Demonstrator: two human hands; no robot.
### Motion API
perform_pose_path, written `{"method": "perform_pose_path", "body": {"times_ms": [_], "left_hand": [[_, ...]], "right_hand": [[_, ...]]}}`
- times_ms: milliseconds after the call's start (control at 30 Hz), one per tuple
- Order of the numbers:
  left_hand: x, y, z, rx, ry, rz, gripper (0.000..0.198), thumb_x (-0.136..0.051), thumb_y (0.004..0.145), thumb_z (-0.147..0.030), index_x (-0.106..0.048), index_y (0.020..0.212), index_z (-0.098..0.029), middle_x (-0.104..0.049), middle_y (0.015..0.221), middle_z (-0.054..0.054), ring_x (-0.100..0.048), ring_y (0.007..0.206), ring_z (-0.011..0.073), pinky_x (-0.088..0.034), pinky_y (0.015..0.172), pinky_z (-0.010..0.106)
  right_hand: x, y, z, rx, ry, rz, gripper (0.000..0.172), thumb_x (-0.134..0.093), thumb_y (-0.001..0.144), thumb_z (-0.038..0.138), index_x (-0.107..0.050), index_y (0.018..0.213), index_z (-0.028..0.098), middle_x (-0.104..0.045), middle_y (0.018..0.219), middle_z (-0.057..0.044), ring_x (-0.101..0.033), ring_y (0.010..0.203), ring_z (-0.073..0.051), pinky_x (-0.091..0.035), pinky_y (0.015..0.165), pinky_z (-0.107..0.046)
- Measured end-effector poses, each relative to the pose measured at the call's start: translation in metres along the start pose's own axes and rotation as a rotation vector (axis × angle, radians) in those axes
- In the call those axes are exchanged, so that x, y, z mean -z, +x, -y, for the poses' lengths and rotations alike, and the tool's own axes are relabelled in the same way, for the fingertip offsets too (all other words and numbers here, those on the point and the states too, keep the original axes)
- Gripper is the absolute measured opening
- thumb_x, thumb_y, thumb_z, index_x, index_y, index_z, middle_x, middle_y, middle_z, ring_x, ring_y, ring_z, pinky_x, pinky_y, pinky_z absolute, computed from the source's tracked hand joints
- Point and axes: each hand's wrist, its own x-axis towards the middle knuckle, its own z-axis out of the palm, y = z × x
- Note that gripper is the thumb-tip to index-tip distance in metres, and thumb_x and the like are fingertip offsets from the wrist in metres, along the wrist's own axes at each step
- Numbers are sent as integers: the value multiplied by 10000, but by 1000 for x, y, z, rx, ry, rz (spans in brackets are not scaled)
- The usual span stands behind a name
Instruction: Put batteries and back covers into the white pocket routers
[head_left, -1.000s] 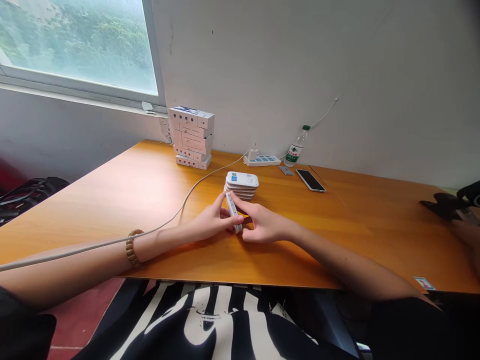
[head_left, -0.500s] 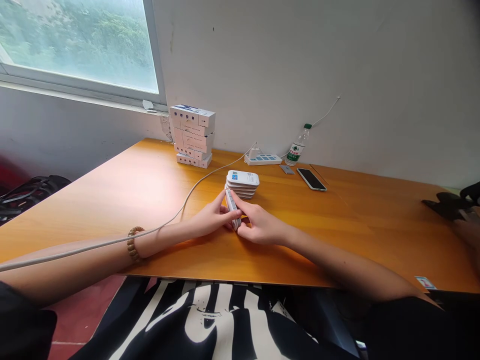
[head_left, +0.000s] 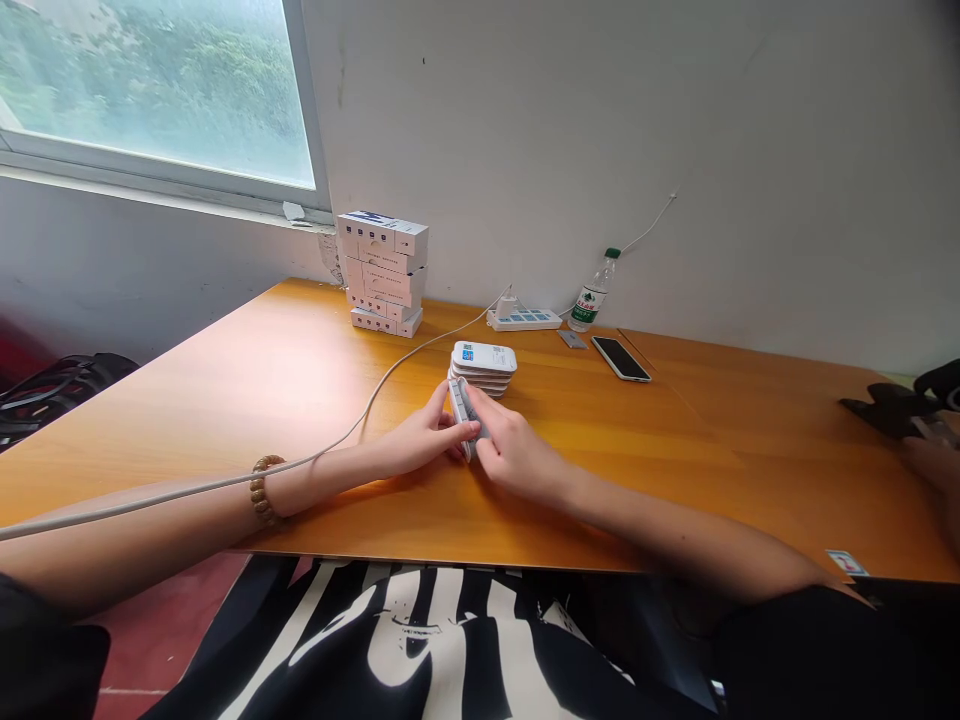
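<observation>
A flat white device with rounded ends stands on its edge, a row of small dark marks along its narrow side. My left hand is closed around it, thumb across the near end and index finger at the far end. From the right, my right hand presses its bent fingers against the device's greyish broad face, index finger near the far end; its thumb is mostly hidden. Just beyond the hands is a stack of similar white devices, the top one carrying a blue label.
Several white boxes are piled near the wall. A white cable crosses over my left forearm from a power strip. Right of that are a water bottle, a small grey packet and a phone. Another person's hand shows far right.
The device has turned in my hands, so more of its greyish broad face shows. My right fingers have shifted from its ends onto that face.
</observation>
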Motion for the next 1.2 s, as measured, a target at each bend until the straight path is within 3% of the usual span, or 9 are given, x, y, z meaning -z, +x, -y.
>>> {"method": "perform_pose_path", "body": {"times_ms": [167, 267, 367, 500, 633, 833, 967, 1100, 1200], "left_hand": [[2, -1, 1, -14, -22, 22, 722, -757, 908, -430, -355, 1469, -220, -708, 950, 33, -724, 846, 226, -583, 812, 394], [3, -1, -1, 3, -24, 22, 678, -719, 892, -307, -376, 1474, -242, -708, 994, 29, -713, 892, 214, -565, 804, 354], [4, 1, -1, 6, 31, -23, 659, -694, 852, -230, -439, 1459, -263, -716, 1041, 36, -705, 950, 227, -567, 788, 342], [12, 9, 4, -16, 111, -62, 530, -771, 809, -306, -578, 1294, -213, -728, 1181, 101, -713, 1054, 280, -599, 835, 399], [22, 16, 8, -57, 199, -65, 533, -800, 811, -348, -568, 1274, -222, -764, 1044, 71, -742, 985, 264, -606, 825, 408], [27, 16, 10, -154, 572, -100, 440, -759, 862, -397, -666, 1252, -216, -745, 932, 53, -702, 797, 235, -566, 722, 354], [25, 9, 5, -199, 729, -88, 524, -730, 894, -526, -672, 1317, -221, -696, 1184, 131, -694, 1039, 313, -569, 905, 439], [26, 4, 1, -192, 827, 56, 941, -845, 740, -662, -528, 1507, -218, -541, 1496, 209, -469, 1427, 448, -421, 1165, 588], [27, 3, 2, -246, 850, 122, 1199, -931, 607, -670, -408, 1590, -225, -478, 1567, 219, -387, 1486, 472, -346, 1217, 626]], "right_hand": [[27, 10, 5, -138, 114, 45, 505, -499, 961, 187, -643, 1445, 207, -776, 1245, -86, -740, 1068, -266, -589, 952, -420], [41, 17, -1, -244, 9, 19, 281, -576, 950, 242, -766, 1145, 177, -801, 995, -79, -732, 843, -226, -556, 753, -335], [61, 24, -19, -302, -70, 87, 125, -621, 879, 182, -746, 890, 181, -789, 915, -76, -721, 835, -221, -516, 693, -304], [93, 30, -51, -367, -219, 246, 76, -672, 795, 144, -706, 828, 203, -779, 883, -67, -717, 793, -224, -512, 644, -306], [109, 31, -78, -539, -249, 491, 82, -717, 782, 164, -654, 760, 211, -777, 818, -72, -713, 622, -214, -503, 556, -323], [106, 30, -84, -713, -229, 551, 156, -713, 803, 120, -601, 745, 210, -739, 682, -45, -690, 506, -202, -512, 580, -343], [96, 27, -69, -555, -365, 380, 109, -709, 856, 210, -623, 789, 219, -741, 762, -70, -707, 644, -239, -499, 595, -352], [62, 25, -47, -111, -263, 162, 112, -595, 989, 303, -666, 983, 216, -724, 986, -68, -692, 896, -237, -541, 796, -370], [30, 25, -38, 50, -225, 149, 175, -608, 1001, 296, -666, 1119, 181, -673, 1160, -124, -655, 1077, -266, -536, 959, -413]]}}
